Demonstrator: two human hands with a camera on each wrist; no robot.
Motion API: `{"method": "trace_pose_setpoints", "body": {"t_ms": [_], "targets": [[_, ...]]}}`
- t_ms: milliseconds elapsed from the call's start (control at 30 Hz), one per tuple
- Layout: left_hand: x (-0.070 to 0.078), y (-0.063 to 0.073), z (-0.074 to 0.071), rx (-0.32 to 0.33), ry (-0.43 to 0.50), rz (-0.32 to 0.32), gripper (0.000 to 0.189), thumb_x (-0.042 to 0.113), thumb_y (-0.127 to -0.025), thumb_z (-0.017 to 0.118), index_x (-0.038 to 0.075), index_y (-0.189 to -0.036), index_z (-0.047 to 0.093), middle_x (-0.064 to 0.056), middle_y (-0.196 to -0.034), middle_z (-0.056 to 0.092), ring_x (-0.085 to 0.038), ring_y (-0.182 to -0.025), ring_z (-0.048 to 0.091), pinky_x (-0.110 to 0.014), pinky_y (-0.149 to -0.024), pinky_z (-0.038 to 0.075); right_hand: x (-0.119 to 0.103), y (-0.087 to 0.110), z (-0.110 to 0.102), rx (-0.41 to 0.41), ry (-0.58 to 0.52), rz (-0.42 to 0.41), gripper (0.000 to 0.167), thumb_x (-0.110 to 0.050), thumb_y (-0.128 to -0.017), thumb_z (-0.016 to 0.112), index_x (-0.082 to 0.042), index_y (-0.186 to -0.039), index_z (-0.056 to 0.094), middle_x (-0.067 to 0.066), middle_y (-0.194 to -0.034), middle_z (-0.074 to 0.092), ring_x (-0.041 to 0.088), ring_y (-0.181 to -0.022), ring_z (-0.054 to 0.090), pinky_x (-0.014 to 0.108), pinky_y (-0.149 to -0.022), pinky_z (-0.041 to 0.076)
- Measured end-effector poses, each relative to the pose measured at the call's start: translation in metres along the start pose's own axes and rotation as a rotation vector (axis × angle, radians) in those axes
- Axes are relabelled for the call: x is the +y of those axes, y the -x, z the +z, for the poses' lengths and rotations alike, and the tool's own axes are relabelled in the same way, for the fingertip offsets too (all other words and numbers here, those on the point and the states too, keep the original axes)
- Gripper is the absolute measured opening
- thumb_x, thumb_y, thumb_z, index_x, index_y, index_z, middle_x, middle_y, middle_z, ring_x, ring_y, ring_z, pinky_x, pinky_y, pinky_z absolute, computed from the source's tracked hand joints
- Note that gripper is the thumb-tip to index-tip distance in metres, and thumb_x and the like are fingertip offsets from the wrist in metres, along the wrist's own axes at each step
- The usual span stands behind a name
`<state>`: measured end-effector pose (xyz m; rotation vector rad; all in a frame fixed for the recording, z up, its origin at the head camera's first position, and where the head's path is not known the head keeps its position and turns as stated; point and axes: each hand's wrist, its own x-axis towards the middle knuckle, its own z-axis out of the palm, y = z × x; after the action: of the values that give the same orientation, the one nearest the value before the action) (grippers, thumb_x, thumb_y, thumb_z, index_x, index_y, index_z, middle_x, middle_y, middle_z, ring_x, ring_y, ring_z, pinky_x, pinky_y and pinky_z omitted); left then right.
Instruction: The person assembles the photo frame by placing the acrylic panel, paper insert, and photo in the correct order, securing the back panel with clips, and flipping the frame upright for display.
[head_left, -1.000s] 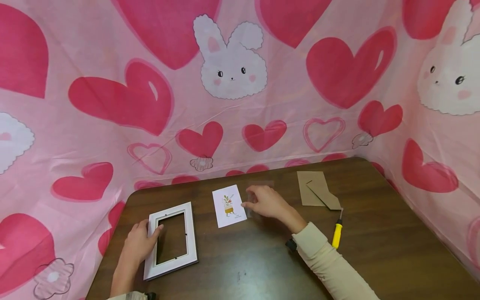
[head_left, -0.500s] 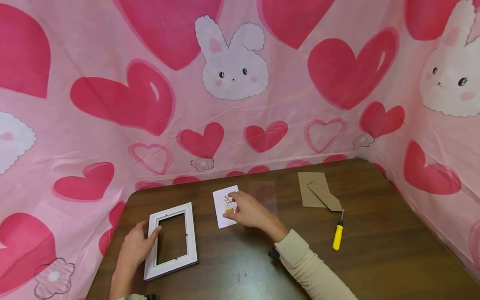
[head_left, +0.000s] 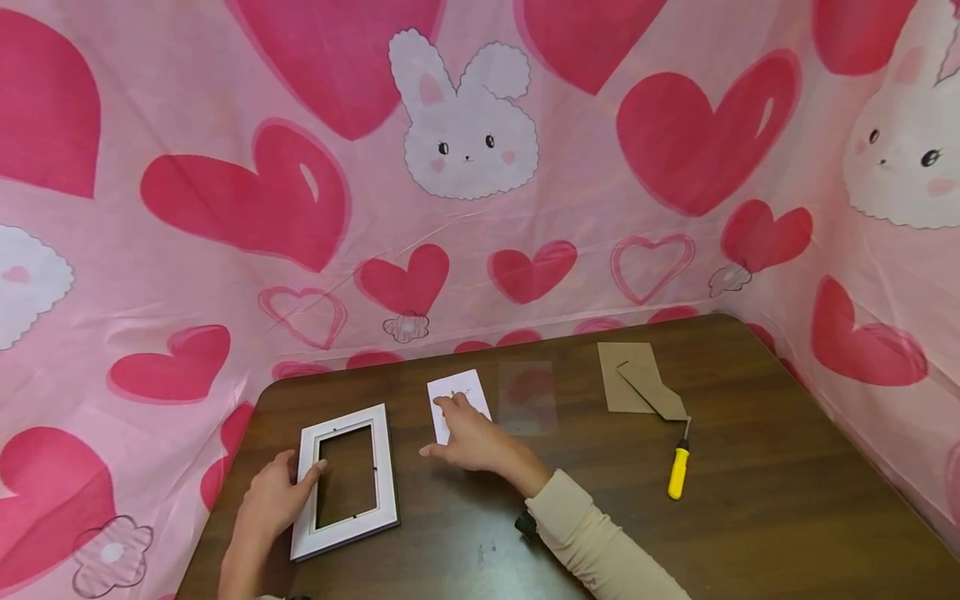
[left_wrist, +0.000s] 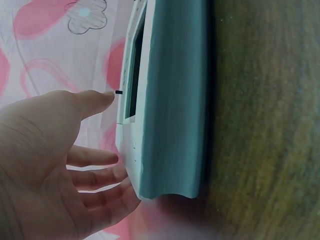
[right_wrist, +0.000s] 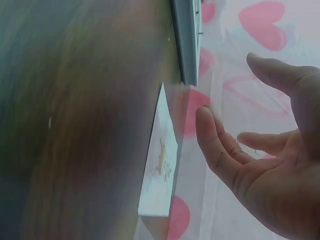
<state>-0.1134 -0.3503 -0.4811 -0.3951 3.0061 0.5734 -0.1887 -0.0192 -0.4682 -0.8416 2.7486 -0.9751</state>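
Note:
A white picture frame [head_left: 386,467] lies on the table at the left, its middle hollow and small dark tabs along the inner edge. My left hand [head_left: 273,496] rests at its left side, thumb over the border and relaxed fingers along the outer edge. In the left wrist view the thumb tip is right by one tab [left_wrist: 119,92]. My right hand [head_left: 476,437] hovers over a white card [head_left: 442,387] printed with a potted plant, covering its lower part. Its fingers are spread, with nothing between them; the right wrist view shows the card [right_wrist: 157,175] lying beyond them.
A clear sheet [head_left: 528,400] lies right of the card. Farther right are a brown backing board [head_left: 626,354] with a folded stand flap [head_left: 660,396] and a yellow-handled screwdriver [head_left: 678,473]. A pink heart-and-rabbit cloth [head_left: 555,208] hangs behind the wooden table [head_left: 750,467].
My right hand has moved left from the clear sheet, across the card, toward the frame. The left hand, the frame and the card have stayed in place.

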Motion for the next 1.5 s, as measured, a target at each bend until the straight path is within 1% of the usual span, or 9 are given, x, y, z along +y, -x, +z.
{"method": "trace_pose_setpoints", "body": {"t_ms": [100,233,333,467,733,933,1100,1200,1500], "targets": [[0.001,0.000,-0.003,0.005,-0.006,0.007,0.081,0.053,-0.101,0.062,-0.016,-0.141,0.048,-0.039,-0.124,0.063,-0.058,-0.113,0.062,-0.069,-0.094,0.051,-0.006,-0.002,0.005,-0.012,-0.020,0.016,0.087,-0.046,-0.085,0.085,0.000,-0.149,0.049,0.025,-0.140,0.057,0.035,-0.121,0.067,0.045,-0.107,0.055],[0.002,-0.002,-0.006,0.009,-0.015,0.014,0.080,0.053,-0.101,0.061,-0.017,-0.138,0.051,-0.040,-0.122,0.065,-0.057,-0.109,0.064,-0.068,-0.091,0.053,-0.011,-0.005,0.014,-0.031,-0.065,0.005,0.085,-0.045,-0.085,0.086,0.000,-0.147,0.051,0.017,-0.125,0.062,0.026,-0.108,0.068,0.038,-0.098,0.057],[0.002,-0.003,-0.007,0.006,-0.015,0.010,0.079,0.054,-0.101,0.060,-0.016,-0.137,0.053,-0.038,-0.121,0.067,-0.056,-0.108,0.066,-0.067,-0.091,0.053,-0.014,-0.004,0.024,-0.057,-0.079,0.025,0.082,-0.044,-0.085,0.086,-0.001,-0.146,0.053,0.017,-0.126,0.061,0.024,-0.107,0.068,0.036,-0.096,0.058],[0.004,-0.004,-0.006,-0.006,-0.012,0.003,0.077,0.055,-0.101,0.060,-0.014,-0.135,0.057,-0.038,-0.123,0.067,-0.056,-0.108,0.066,-0.065,-0.089,0.054,-0.020,-0.004,0.038,-0.102,-0.040,0.035,0.080,-0.045,-0.086,0.085,-0.001,-0.145,0.054,0.018,-0.132,0.060,0.025,-0.110,0.068,0.036,-0.100,0.057],[0.003,-0.004,-0.007,-0.032,-0.017,-0.023,0.080,0.059,-0.101,0.058,-0.014,-0.133,0.058,-0.041,-0.128,0.063,-0.057,-0.107,0.066,-0.064,-0.086,0.055,-0.037,-0.002,0.052,-0.162,0.016,0.049,0.079,-0.050,-0.088,0.081,0.000,-0.144,0.055,0.016,-0.133,0.060,0.020,-0.108,0.067,0.032,-0.097,0.058],[0.003,-0.004,-0.006,-0.063,-0.010,-0.031,0.078,0.059,-0.101,0.058,-0.013,-0.131,0.061,-0.041,-0.125,0.064,-0.053,-0.100,0.067,-0.060,-0.080,0.055,-0.043,-0.004,0.057,-0.154,0.056,0.027,0.072,-0.050,-0.089,0.081,0.001,-0.136,0.060,0.013,-0.125,0.064,0.017,-0.104,0.065,0.029,-0.094,0.057],[0.005,-0.002,-0.005,-0.056,-0.004,-0.034,0.074,0.058,-0.099,0.062,-0.011,-0.126,0.063,-0.039,-0.116,0.067,-0.041,-0.087,0.069,-0.053,-0.072,0.054,-0.048,-0.008,0.062,-0.148,0.066,0.007,0.069,-0.052,-0.089,0.080,0.000,-0.130,0.062,0.010,-0.116,0.064,0.012,-0.094,0.061,0.026,-0.088,0.056],[0.004,-0.001,-0.004,-0.067,-0.008,-0.038,0.078,0.061,-0.096,0.065,-0.012,-0.122,0.063,-0.037,-0.109,0.068,-0.036,-0.082,0.068,-0.051,-0.069,0.054,-0.052,-0.010,0.066,-0.159,0.068,0.024,0.068,-0.054,-0.089,0.079,-0.001,-0.129,0.063,0.009,-0.115,0.064,0.011,-0.090,0.060,0.025,-0.085,0.056],[0.004,0.000,0.000,-0.083,-0.016,-0.041,0.090,0.064,-0.088,0.074,-0.017,-0.123,0.058,-0.038,-0.109,0.067,-0.037,-0.083,0.067,-0.054,-0.073,0.056,-0.065,-0.011,0.077,-0.154,0.098,0.124,0.074,-0.055,-0.089,0.079,0.000,-0.135,0.060,0.008,-0.116,0.063,0.015,-0.087,0.066,0.027,-0.080,0.056]]}}
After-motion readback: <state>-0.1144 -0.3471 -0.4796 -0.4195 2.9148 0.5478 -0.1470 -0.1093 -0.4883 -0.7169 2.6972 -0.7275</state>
